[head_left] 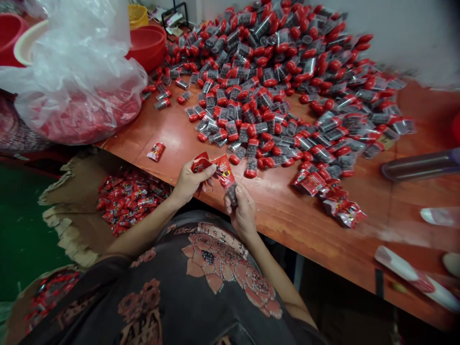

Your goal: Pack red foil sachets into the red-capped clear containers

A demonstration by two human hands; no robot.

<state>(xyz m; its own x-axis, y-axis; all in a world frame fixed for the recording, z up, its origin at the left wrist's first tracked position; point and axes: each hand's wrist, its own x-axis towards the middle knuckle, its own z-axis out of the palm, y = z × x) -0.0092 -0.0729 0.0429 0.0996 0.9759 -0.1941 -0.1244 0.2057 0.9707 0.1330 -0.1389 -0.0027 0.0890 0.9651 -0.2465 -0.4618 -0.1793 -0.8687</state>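
My left hand (189,183) is closed on a red printed wrapper (200,162), with the thumb pressed over it. A second red printed wrapper (224,170) sits on the upper part of a small clear tube with dark contents (232,193). My right hand (243,207) grips the tube's lower part. Both hands are close together above the table's front edge. Beyond them spreads a large heap of red-capped clear tubes (247,112). One wrapped piece (156,151) lies alone on the table, left of my hands.
Below the table on the left, a carton (74,230) holds many red wrapped pieces (129,199). A plastic bag of red material (86,105) and a red bowl (147,45) stand at back left. Red packets (328,196) and a long clear tube (420,165) lie right.
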